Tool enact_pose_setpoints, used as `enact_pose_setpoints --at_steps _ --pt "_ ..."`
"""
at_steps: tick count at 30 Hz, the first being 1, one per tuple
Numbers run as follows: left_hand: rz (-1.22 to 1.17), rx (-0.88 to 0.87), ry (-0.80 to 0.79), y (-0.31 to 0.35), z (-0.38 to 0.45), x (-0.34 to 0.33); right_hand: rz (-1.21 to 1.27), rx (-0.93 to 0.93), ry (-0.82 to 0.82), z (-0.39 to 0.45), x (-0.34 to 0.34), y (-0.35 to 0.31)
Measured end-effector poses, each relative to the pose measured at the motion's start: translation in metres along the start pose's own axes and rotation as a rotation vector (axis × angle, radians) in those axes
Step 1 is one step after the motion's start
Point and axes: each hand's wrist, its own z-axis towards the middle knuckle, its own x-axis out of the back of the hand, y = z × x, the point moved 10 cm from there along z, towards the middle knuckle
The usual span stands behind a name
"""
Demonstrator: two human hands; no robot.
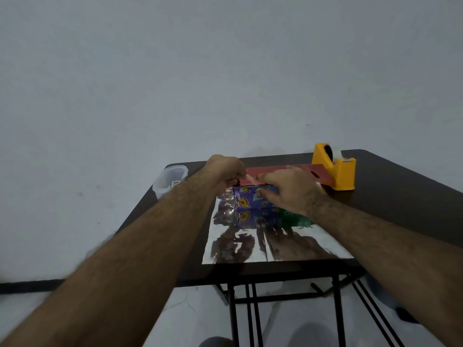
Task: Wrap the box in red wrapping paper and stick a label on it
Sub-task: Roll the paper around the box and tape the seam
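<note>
A box (250,200) with a blue patterned print lies on a sheet of wrapping paper (278,246), whose silver mirror side faces up. The paper's far flap (295,171) is folded up over the box and shows its red side. My left hand (225,169) pinches a short strip of clear tape (249,177) at the flap's left end. My right hand (288,189) rests on top of the box, fingers curled on the other end of the strip and the flap's edge.
A yellow tape dispenser (334,169) stands at the back right of the dark table (400,196). A clear plastic tub (170,180) with small items sits at the back left corner. The table's black legs and a light floor show below.
</note>
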Motion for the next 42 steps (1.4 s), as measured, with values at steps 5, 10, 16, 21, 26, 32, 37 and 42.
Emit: enact_pose_setpoints --at_steps 5,10,16,21,26,32,37,42 --pt "0.036 0.0 0.049 -0.001 -0.001 0.003 0.056 0.001 -0.04 -0.002 -0.001 -0.004" --pt "0.209 -0.021 0.113 0.006 -0.005 0.005 0.137 -0.107 -0.111 0.002 -0.005 0.005" --pt "0.546 -0.122 0.221 0.025 -0.015 0.007 0.176 -0.178 -0.201 0.006 -0.012 0.013" --pt "0.614 -0.123 0.212 0.02 -0.014 0.006 0.17 -0.195 -0.241 0.003 -0.015 0.014" --pt "0.716 -0.164 0.234 0.024 -0.017 0.005 0.121 -0.176 -0.27 0.001 -0.014 0.014" --pt "0.859 -0.267 0.329 0.026 -0.014 0.035 0.167 -0.182 -0.285 -0.001 -0.017 0.016" --pt "0.851 -0.738 0.148 0.045 -0.035 -0.003 0.209 -0.188 -0.253 -0.002 -0.015 0.015" --pt "1.009 -0.762 0.041 0.026 -0.027 -0.027 0.19 -0.197 -0.247 0.002 -0.01 0.013"
